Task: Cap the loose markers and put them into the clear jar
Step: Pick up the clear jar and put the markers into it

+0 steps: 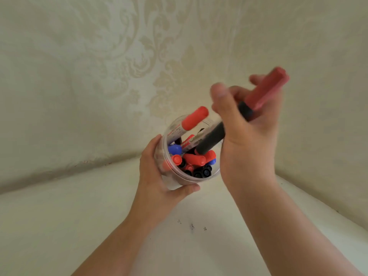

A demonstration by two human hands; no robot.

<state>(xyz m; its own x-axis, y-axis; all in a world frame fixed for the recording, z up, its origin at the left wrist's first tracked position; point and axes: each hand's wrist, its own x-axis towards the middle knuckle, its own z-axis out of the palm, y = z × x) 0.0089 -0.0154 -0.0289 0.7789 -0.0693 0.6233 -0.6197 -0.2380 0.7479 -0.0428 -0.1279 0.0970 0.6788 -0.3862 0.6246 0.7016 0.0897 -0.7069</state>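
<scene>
Markers gripped by right hand above jar, which left hand clasps.

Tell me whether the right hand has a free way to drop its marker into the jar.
Probably yes: the right hand holds the marker just above the open jar, though standing markers crowd the mouth.

Only blurred, unreadable print on marker barrels inside the clear jar.

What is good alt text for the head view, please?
The right hand holds two markers above a clear jar full of capped markers, which the left hand grips from the side. Below is a white table, behind a patterned wall.
</scene>
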